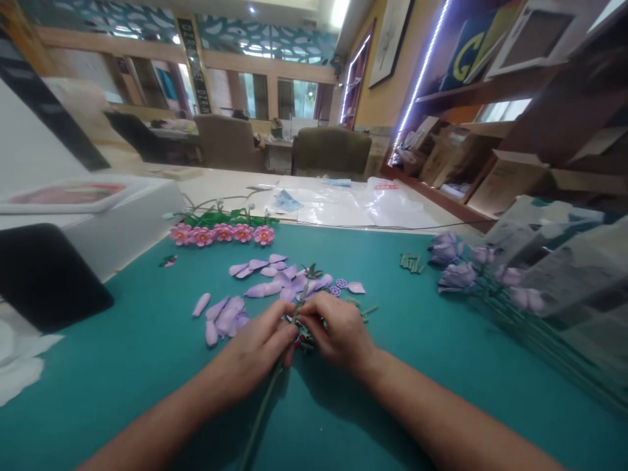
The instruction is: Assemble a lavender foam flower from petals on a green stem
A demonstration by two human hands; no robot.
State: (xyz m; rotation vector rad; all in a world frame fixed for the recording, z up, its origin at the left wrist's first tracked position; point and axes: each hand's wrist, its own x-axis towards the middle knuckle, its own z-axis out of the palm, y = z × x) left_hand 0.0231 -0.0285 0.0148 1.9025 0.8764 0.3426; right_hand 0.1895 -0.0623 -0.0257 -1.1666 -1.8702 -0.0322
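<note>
A long green artificial flower stem (265, 405) runs from the near edge up between my hands. My left hand (267, 337) is closed around its upper part. With fingers pinched at the same upper end, my right hand (336, 324) also grips the stem. Just beyond my hands lie loose lilac petals (287, 284), and a second group of petals (228, 317) rests left of my left hand. Two purple discs (338, 286) and a green leafy piece (312, 271) sit near the petals. Small green parts below and beside my fingers are partly hidden.
Pink flowers (223, 233) with green leaves line the back left of the green mat (147, 366). Assembled lilac flowers (458, 278) on long stems lie at right, near short green pieces (411, 263). A black panel (49, 278) and white box (132, 216) stand at left.
</note>
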